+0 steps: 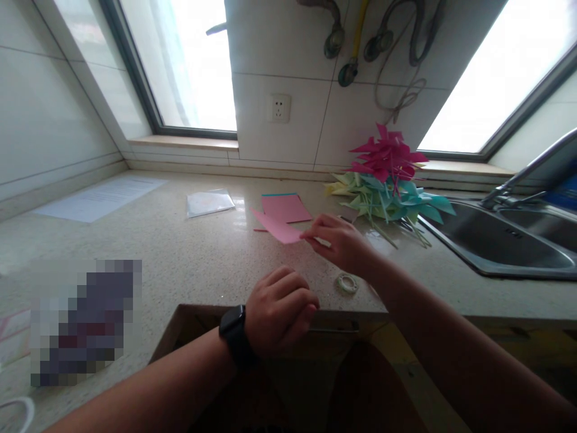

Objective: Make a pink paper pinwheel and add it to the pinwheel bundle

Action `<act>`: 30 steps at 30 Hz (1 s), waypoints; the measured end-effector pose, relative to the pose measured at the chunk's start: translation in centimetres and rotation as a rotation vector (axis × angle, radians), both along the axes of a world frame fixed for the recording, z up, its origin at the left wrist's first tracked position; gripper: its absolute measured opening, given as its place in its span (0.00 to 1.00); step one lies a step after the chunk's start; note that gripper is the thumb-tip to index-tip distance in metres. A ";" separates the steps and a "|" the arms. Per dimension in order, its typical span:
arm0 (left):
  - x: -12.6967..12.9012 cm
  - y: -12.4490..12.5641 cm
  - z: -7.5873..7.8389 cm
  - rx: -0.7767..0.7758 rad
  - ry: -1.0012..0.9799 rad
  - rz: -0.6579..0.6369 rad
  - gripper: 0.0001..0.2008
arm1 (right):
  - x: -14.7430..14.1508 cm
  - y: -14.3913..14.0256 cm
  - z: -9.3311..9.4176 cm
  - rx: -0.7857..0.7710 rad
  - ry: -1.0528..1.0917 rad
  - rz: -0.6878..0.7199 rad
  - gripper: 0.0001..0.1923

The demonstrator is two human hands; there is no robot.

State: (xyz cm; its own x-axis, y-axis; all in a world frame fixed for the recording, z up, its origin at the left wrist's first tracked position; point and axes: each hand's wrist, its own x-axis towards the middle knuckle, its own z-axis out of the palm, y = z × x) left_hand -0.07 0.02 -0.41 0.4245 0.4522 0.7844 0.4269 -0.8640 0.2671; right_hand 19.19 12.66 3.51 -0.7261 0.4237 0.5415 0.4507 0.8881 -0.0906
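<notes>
My right hand (340, 240) pinches the near right corner of a pink sheet of paper (278, 230) between thumb and fingers. The sheet bows slightly and is held just over the counter. Behind it lies a stack of pink paper squares (288, 207) with a blue-green edge at the back. My left hand (283, 307), with a black watch on the wrist, is at the counter's front edge. Its fingers are curled in and nothing shows in them. A roll of tape (347, 284) lies below my right hand. A thin red stick (259, 230) lies partly under the held sheet.
Pink, green and blue paper pinwheels (390, 174) are piled at the back right, beside the steel sink (478, 240). A clear plastic packet (210, 203) and a printed white sheet (101, 197) lie further left. A blurred-out object (94, 319) is at the near left.
</notes>
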 end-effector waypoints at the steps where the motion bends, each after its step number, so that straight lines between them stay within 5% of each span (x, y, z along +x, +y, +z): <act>1: -0.1 0.0 0.1 0.021 -0.020 0.032 0.06 | 0.8 -1.1 -0.7 -0.026 -0.029 0.039 0.08; 6: 0.1 0.5 -0.1 -0.071 0.187 0.240 0.07 | 3.8 -4.4 -3.6 -0.074 -0.230 0.010 0.08; 11: 0.7 1.1 -0.5 -0.207 0.364 0.195 0.09 | 5.4 -6.0 -3.5 -0.152 -0.244 -0.062 0.12; 17: 0.7 1.1 -0.5 -0.291 0.448 0.179 0.12 | 8.6 -7.2 -3.5 -0.137 -0.166 -0.373 0.18; 21: 0.3 1.5 -0.6 -0.273 0.438 0.205 0.11 | 9.6 -7.7 -4.2 -0.166 -0.165 -0.378 0.21; 26: -0.9 2.7 -0.7 -0.285 0.504 0.246 0.25 | 9.7 -7.6 -4.5 -0.152 -0.071 -0.407 0.17; 30: -1.8 3.5 -0.7 -0.308 0.532 0.209 0.39 | 11.3 -5.0 -4.6 -0.165 0.085 -0.583 0.15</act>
